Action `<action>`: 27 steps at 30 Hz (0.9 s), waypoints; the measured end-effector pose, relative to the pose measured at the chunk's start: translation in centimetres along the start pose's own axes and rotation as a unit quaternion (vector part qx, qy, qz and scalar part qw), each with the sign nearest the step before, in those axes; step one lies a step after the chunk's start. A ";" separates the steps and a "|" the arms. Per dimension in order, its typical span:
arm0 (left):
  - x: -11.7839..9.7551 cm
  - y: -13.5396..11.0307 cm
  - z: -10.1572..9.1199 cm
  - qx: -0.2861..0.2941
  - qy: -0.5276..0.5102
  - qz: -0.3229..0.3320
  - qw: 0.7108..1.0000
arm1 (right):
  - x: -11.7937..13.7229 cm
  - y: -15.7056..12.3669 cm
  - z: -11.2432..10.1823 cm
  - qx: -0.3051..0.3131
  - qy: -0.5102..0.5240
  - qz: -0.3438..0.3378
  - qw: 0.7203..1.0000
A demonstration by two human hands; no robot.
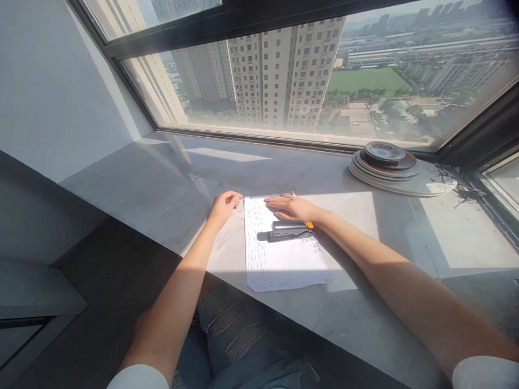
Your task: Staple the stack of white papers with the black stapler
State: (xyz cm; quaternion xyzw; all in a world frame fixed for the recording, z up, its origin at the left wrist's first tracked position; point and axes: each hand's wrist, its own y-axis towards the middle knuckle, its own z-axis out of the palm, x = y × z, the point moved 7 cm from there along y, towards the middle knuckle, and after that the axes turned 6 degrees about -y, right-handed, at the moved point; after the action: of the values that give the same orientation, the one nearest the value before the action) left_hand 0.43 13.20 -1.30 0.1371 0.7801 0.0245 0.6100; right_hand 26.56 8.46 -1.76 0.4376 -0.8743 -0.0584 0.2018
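A printed sheet of paper (279, 254) lies on the grey stone window ledge (162, 183). A dark stapler with an orange end (290, 230) rests on top of the sheet. My right hand (292, 207) lies flat on the paper's far edge, fingers stretched out, just beyond the stapler. My left hand (224, 208) sits at the sheet's far left corner with fingers curled in a loose pinch; whether it grips the paper edge is unclear.
A stack of plates (395, 167) stands on the ledge at the far right, with a tangle of cables (466, 192) beside it. A large window (284, 75) runs along the ledge's back. The ledge's front edge drops to my knees in torn jeans (239, 335).
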 end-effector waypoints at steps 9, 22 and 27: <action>-0.5 -0.3 0.0 0.015 -0.012 0.023 1.000 | 1.1 0.3 -1.4 -0.059 -0.065 0.019 0.996; -1.1 -0.4 0.5 0.025 -0.024 0.024 0.999 | 0.6 1.2 0.0 -0.054 0.008 0.050 0.997; -1.4 -0.5 0.5 0.020 -0.026 0.025 0.999 | 0.0 -0.3 -3.4 -0.146 0.181 0.095 0.968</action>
State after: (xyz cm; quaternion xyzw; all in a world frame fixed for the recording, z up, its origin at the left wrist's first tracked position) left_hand 1.10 12.36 -0.17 0.1697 0.7603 0.0203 0.6267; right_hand 28.16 8.54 1.26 0.3216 -0.8429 -0.0858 0.4227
